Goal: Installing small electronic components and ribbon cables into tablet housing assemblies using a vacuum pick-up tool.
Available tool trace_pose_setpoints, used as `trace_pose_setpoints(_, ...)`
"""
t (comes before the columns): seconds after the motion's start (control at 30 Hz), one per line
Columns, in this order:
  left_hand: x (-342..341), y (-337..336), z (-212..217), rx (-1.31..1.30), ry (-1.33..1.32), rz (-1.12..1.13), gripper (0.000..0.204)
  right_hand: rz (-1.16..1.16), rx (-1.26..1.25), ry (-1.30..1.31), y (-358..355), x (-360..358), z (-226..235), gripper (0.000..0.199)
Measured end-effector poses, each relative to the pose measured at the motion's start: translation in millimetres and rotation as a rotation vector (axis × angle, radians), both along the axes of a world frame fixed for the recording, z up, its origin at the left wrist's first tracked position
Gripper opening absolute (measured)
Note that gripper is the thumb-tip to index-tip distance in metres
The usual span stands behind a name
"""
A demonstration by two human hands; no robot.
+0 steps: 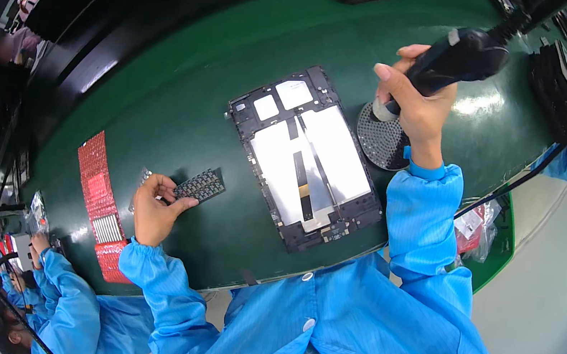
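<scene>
My left hand (154, 209) pinches a small dark sheet (200, 185) patterned with rows of little pale pieces, held just above the green table. In my right hand (416, 109) is a black electric screwdriver (452, 61), its cable running up and back. The screwdriver's lower end is over a round dish with a grey dotted surface (379, 138); whether the tip touches it is hidden. Between my hands lies an opened tablet (311, 163), with large silvery-white battery panels and a dark frame showing.
A strip of red bubble wrap (95, 183) lies at the left on the green table (186, 98). Dark devices are stacked at the far right (560, 89). A green bin (504, 244) with plastic bags stands at the right edge. Co-workers in blue sleeves (74, 300) sit on both sides.
</scene>
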State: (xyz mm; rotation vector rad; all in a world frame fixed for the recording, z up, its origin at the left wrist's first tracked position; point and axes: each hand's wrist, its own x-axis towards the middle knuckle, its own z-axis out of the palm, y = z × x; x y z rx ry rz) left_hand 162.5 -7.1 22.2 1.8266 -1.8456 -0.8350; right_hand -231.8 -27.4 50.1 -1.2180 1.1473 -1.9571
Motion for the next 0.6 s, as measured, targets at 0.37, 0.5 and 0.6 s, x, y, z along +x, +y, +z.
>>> trace_pose_setpoints(0.37, 12.9, 0.3, -5.1, 0.106, 0.310, 0.087, 0.024, 0.033, -0.015, 0.055, -0.5, -1.3, -3.8, 0.024)
trace_pose_setpoints(0.5, 8.4, 1.8, -7.0, 0.036, 0.287, 0.109, 0.019, 0.052, -0.022, 0.048, -1.2, -0.1, -5.8, 0.024)
trace_pose_setpoints(0.6, 11.6, 5.2, -10.3, -0.061, 0.091, 0.118, 0.015, 0.040, 0.022, 0.037, -1.8, 6.7, -3.6, 0.026)
